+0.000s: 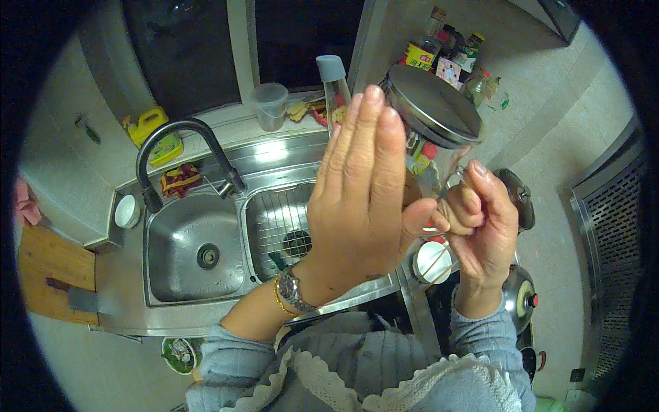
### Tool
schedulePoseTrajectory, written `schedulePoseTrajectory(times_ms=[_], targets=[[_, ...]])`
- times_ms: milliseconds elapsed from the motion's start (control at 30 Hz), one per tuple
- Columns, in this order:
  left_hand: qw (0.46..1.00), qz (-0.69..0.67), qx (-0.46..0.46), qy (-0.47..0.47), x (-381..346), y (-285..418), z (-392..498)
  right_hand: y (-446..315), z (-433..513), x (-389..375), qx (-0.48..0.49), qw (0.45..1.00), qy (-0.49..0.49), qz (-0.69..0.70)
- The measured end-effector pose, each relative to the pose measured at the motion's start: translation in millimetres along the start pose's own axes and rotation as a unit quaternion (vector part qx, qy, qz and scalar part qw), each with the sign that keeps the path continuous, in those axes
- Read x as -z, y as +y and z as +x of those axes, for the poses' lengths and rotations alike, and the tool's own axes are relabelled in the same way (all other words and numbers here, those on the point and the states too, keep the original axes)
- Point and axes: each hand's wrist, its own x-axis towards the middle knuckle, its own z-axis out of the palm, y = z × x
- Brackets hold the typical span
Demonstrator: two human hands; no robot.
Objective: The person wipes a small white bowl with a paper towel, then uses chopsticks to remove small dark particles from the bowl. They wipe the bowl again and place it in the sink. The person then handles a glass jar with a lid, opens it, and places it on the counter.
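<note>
My left hand (360,180) is raised at the centre, back to the camera, fingers straight and close together, thumb apart. It overlaps a clear container with a dark round metal-rimmed end (435,105); whether the palm touches it is hidden. To the right, my right hand (471,216) has its fingers curled at the container's side, around what looks like its handle. Below that hand, thin sticks, perhaps chopsticks (435,260), cross a white bowl (432,261); I cannot tell whether the hand also holds them.
A double steel sink (195,252) with a black faucet (193,123) and a wire rack (273,221) lies left. Behind stand a yellow jug (149,126), a plastic tub (270,105) and a tall bottle (332,72). A cleaver (82,298) rests at far left; a lidded pot (517,298) stands right.
</note>
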Motion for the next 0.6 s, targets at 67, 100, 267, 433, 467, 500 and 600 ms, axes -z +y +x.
schedulePoseTrajectory(times_ms=[67, 100, 267, 433, 467, 500, 600], targets=[[0.999, 0.038, -0.02, -0.012, 5.1, 6.0, -3.6, -0.8, -1.6, -0.5, 0.001, 1.0, -0.002, 0.006], [0.998, 0.048, -0.031, -0.007, 6.5, 7.9, -5.3, -1.2, -2.8, -0.9, 0.003, 1.0, -0.004, 0.004], [0.987, 0.13, -0.081, -0.057, 16.4, 19.2, -22.5, -2.0, -6.1, -3.0, -0.007, 1.0, -0.005, 0.029], [0.935, 0.269, -0.211, -0.098, 19.3, 19.0, -40.1, 0.8, -5.1, -3.5, 0.01, 0.998, -0.022, 0.054], [0.924, 0.282, -0.235, -0.109, 22.7, 16.3, -43.1, 1.7, -5.4, -3.5, 0.005, 0.999, 0.001, 0.053], [0.921, 0.274, -0.251, -0.117, 26.4, 13.3, -45.5, 1.9, -6.4, -3.4, 0.0, 0.999, 0.009, 0.052], [0.862, 0.302, -0.356, -0.199, 38.1, 3.2, -51.7, 3.7, -3.6, -2.1, -0.011, 0.999, -0.042, 0.032]])
